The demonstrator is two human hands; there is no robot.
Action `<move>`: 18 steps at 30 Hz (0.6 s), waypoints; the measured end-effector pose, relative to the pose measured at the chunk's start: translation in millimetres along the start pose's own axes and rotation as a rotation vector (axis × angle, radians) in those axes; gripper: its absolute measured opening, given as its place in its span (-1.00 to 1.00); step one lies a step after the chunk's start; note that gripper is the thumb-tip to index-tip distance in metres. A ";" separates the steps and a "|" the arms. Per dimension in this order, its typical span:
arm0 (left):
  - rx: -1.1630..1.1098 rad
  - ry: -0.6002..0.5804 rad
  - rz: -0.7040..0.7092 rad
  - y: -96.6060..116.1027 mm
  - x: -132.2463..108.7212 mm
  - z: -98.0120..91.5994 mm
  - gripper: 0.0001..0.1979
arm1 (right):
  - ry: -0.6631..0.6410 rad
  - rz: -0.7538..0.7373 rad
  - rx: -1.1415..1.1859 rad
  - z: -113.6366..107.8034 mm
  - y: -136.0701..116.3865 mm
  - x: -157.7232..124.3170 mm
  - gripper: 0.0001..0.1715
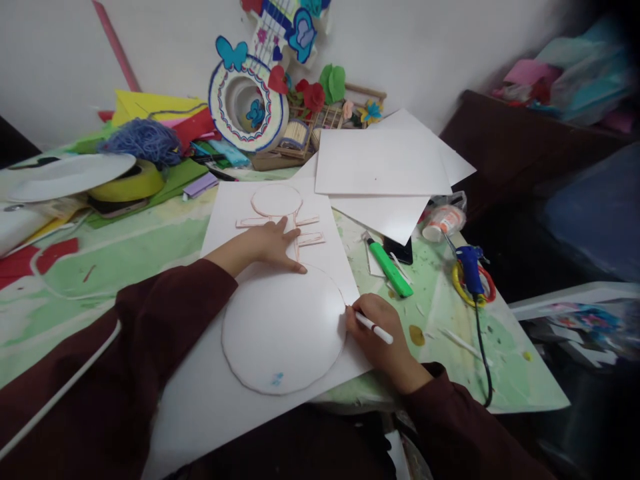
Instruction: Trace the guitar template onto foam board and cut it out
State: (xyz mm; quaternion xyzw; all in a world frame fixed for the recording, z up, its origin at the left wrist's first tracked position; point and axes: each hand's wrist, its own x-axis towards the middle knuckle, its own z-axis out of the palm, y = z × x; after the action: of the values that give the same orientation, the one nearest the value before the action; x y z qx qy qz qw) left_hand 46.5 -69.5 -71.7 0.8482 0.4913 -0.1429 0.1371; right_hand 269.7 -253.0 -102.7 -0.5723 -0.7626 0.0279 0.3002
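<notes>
A large white sheet (185, 400) lies on the table under both hands. On it is a round white disc (285, 327) with a small blue smudge near its lower edge. Above the disc, reddish-brown outlines (277, 200) show a smaller circle and narrow bars. My left hand (273, 247) presses flat across these outlines, fingers spread, its thumb at the disc's top edge. Pinched in my right hand (377, 327) is a white felt-tip pen (375, 329), its tip on the sheet at the disc's right edge.
A green cutter (393, 267), a blue glue gun (470, 270) with its cord and a plastic cup (443, 223) are on the right. White sheets (380, 163) overlap behind. Blue yarn (143, 142), yellow tape (130, 183) and a decorated paper guitar (249, 103) stand at the back.
</notes>
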 end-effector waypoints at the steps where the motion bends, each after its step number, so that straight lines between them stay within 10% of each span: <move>1: 0.000 -0.002 0.000 0.3 -0.5 -0.5 0.19 | 0.005 -0.011 -0.014 -0.6 -1.7 -3.4 -0.80; 18: -0.023 -0.003 -0.011 0.7 -2.2 -1.4 0.18 | 0.041 -0.021 0.018 -18.2 -37.2 -43.4 -0.78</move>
State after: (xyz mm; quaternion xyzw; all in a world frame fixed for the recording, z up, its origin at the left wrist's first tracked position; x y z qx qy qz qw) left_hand 46.2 -71.1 -69.6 0.8437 0.4971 -0.1394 0.1468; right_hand 253.9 -309.9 -91.9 -0.5621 -0.7618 0.0199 0.3214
